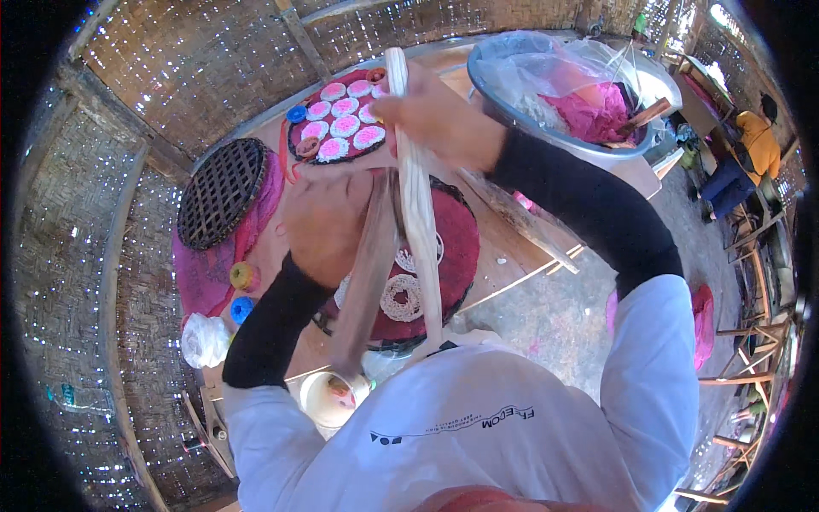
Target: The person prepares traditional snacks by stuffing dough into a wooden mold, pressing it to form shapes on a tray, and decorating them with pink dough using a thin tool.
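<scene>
My right hand [439,119] is raised over the work table, its fingers closed around a long pale split stick of wood [418,205] that hangs down toward my body. In my left hand [326,226], blurred by motion, is a shorter, darker brown wooden stick [368,264], its lower end smeared. The two sticks slant close together near the top. Below them lies a round tray lined with dark red cloth [456,256], carrying white lacy rounds [402,299] partly hidden by the sticks.
Farther back sits a round tray of pink-and-white rounds [345,126]. A large basin [503,115] with plastic and pink cloth stands at the right. On the left are a black woven tray [223,192] and a white bucket [320,401]. A person in yellow [758,141] is far right.
</scene>
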The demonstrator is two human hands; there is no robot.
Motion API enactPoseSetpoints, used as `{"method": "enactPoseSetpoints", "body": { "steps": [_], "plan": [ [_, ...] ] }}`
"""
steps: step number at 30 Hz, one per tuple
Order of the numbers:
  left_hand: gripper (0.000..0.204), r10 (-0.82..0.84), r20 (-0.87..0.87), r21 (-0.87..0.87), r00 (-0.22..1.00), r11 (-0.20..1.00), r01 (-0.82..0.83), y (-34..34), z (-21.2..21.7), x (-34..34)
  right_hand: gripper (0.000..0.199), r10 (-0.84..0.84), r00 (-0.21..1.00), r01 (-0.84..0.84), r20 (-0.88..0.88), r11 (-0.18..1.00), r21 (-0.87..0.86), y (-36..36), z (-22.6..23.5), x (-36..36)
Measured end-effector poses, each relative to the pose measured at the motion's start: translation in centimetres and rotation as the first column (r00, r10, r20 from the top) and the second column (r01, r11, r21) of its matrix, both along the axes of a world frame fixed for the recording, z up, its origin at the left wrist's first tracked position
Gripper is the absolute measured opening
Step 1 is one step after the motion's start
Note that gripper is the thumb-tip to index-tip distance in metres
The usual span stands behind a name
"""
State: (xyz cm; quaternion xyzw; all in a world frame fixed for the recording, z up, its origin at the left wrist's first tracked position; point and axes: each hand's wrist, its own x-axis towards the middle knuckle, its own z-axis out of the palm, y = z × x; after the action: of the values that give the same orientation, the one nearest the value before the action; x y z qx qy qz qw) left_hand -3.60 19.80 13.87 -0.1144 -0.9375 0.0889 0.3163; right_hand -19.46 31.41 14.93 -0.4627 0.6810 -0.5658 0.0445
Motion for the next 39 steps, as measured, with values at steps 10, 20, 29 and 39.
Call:
{"method": "enactPoseSetpoints", "body": {
  "steps": [10,20,29,39],
  "plan": [
    [0.027,-0.288,0.364,0.218,0.886,0.951,0.220,-0.1,-1.5,4.6,0.028,0.100,0.845,-0.065,-0.526,0.994,0.084,9.9,4.3,11.5],
    [0.035,-0.483,-0.013,0.600,0.876,0.697,0.393,-1.5,-6.6,2.5,0.021,-0.117,0.983,0.179,0.138,0.516,-0.838,20.2,3.0,7.5],
    [0.028,-0.581,-0.165,0.619,0.797,0.568,0.543,1.1,-5.8,-1.5,0.017,-0.302,0.897,0.405,0.322,0.271,-0.873,24.4,-1.7,6.3],
    [0.036,-0.615,-0.086,0.635,0.784,0.572,0.519,3.5,-6.0,-3.0,0.017,-0.362,0.849,0.468,0.384,0.181,-0.865,27.2,-3.1,6.3]
  ]
}}
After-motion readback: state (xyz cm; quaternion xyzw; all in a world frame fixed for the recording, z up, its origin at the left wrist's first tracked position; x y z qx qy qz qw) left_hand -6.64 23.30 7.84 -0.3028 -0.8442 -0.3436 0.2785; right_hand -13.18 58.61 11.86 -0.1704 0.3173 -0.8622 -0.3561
